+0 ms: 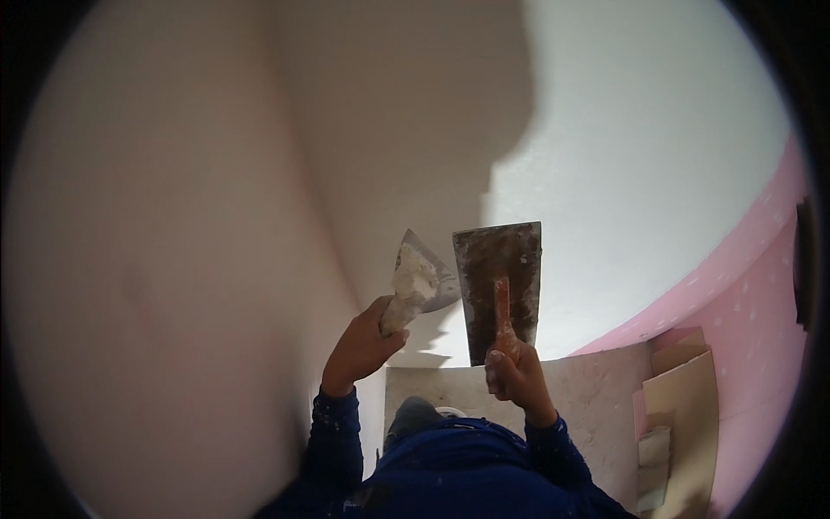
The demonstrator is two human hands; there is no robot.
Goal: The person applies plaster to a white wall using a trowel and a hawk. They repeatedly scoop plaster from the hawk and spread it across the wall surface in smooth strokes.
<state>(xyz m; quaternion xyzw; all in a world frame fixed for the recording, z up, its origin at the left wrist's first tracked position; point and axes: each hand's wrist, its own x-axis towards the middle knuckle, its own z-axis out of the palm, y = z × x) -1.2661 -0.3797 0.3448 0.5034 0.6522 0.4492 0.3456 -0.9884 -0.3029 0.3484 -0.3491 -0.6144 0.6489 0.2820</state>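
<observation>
My left hand (356,346) is closed around the handle of a putty knife (418,281), its triangular blade pointing up and smeared with whitish compound. To the right of it, my right hand (515,377) grips the orange-brown handle of a plastering trowel (520,259). The trowel's blade is a broad, dark, stained plate, held upright with the handle side toward me. A small gap, if any, separates the knife's blade corner from the trowel's left edge. Both tools are raised in front of the white wall (622,199); whether either touches it I cannot tell.
A side wall (156,259) rises close on my left and meets the front wall in a corner. Pink wall panels (752,311) stand on the right. Tan board pieces (683,415) lean there above the grey floor (596,389). A white rim (450,412) shows near my body.
</observation>
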